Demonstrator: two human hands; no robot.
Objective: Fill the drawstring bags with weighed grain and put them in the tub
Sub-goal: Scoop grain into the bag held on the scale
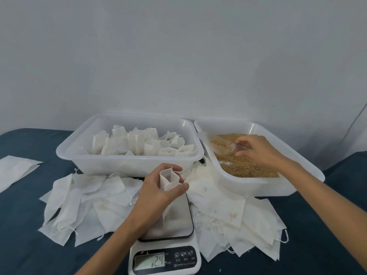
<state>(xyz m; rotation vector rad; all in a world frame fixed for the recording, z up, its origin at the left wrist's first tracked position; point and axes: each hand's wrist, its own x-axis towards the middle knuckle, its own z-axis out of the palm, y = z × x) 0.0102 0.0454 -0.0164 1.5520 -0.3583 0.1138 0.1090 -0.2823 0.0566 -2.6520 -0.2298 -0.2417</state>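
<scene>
My left hand holds a white drawstring bag upright with its mouth spread, its bottom hanging down onto the steel platform of the kitchen scale. The scale's display reads 2.4. My right hand grips a clear plastic scoop holding grain, inside the right-hand tub of brown grain. The left-hand tub holds several filled white bags.
Loose empty bags lie in heaps on the dark blue cloth, one heap left of the scale and one to its right. Another flat stack of bags sits at the far left. A pale wall stands close behind the tubs.
</scene>
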